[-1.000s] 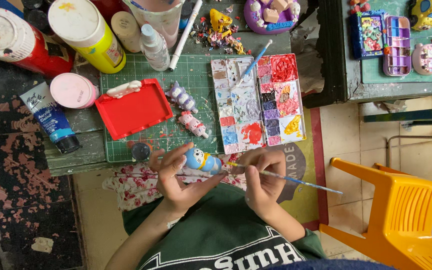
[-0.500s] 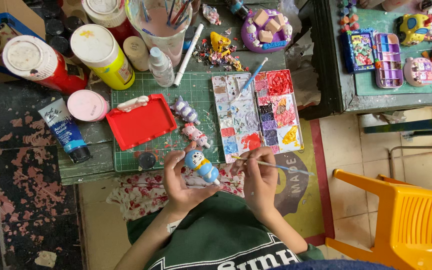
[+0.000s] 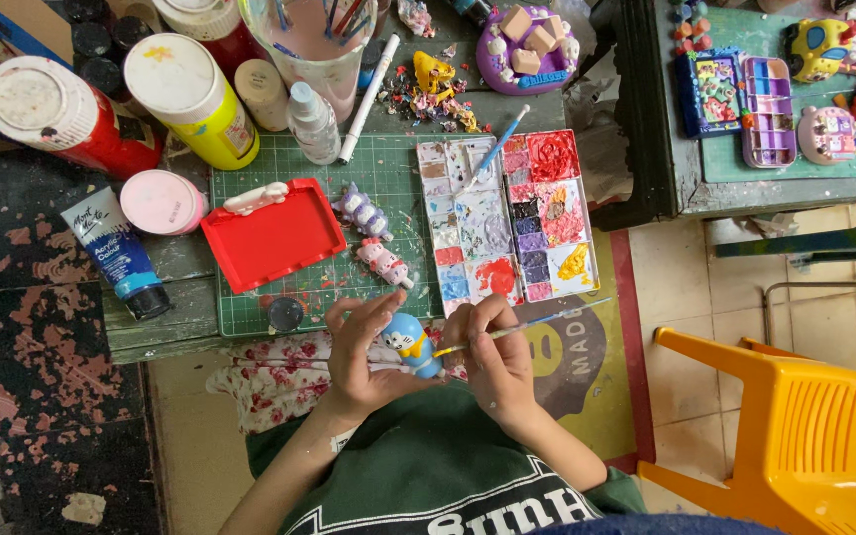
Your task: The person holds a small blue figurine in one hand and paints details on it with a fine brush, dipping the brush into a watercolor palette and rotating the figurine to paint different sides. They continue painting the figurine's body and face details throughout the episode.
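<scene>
My left hand grips a small blue and white figurine just above my lap. My right hand holds a thin paintbrush, its tip touching the figurine's side and its handle pointing right. Just beyond my hands lies a paint palette with many coloured wells and a blue brush resting on it. Two small white and pink figurines lie on the green cutting mat.
A red tray, a pink lidded tub, a blue paint tube, red and yellow paint bottles and a brush cup crowd the table. An orange plastic chair stands on my right. A second table holds palettes.
The brush has come down onto the figurine, its handle now swung up to the right. The figurine has turned slightly in my left hand. The camera view has shifted a little.
</scene>
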Action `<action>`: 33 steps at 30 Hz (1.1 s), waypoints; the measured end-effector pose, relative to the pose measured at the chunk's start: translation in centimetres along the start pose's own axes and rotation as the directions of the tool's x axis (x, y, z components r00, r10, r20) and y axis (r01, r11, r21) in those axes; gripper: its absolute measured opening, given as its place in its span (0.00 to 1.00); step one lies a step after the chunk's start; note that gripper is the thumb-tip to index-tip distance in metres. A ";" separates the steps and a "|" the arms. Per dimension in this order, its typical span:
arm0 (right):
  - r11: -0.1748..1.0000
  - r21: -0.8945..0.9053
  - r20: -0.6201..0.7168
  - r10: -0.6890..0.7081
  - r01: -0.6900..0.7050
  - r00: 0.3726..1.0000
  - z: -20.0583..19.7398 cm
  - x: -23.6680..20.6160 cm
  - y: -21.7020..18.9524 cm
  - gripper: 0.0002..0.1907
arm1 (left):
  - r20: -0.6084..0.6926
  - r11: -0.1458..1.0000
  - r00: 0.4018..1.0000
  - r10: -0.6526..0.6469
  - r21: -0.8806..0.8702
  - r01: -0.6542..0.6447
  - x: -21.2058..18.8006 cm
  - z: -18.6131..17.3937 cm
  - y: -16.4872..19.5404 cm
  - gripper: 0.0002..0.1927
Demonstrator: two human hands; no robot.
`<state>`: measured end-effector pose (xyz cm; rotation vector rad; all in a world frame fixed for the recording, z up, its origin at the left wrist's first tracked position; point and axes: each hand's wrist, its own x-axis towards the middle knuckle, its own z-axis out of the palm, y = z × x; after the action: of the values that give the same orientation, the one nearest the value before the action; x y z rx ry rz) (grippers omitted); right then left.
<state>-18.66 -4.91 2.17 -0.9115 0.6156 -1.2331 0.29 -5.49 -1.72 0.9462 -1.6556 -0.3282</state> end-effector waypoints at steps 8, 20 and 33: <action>1.000 -0.019 -0.088 -0.026 0.025 0.996 -0.1 -0.1 0.0 0.06 | -0.003 0.993 1.000 0.011 0.117 -0.011 1.0 -0.7 0.8 0.48; 0.988 -0.132 -0.042 -0.086 0.080 0.995 -0.1 -0.3 -0.4 0.08 | -0.013 0.989 1.000 -0.005 0.150 0.007 0.5 -0.3 1.5 0.48; 0.980 -0.175 -0.082 -0.106 0.090 0.991 -0.3 -0.6 -0.2 0.09 | -0.041 0.985 0.999 0.012 0.172 -0.005 0.0 -0.1 1.5 0.46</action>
<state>-19.10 -4.45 2.12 -1.0438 0.7657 -1.3306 -0.20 -4.45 -0.70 1.0667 -1.6682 -0.1604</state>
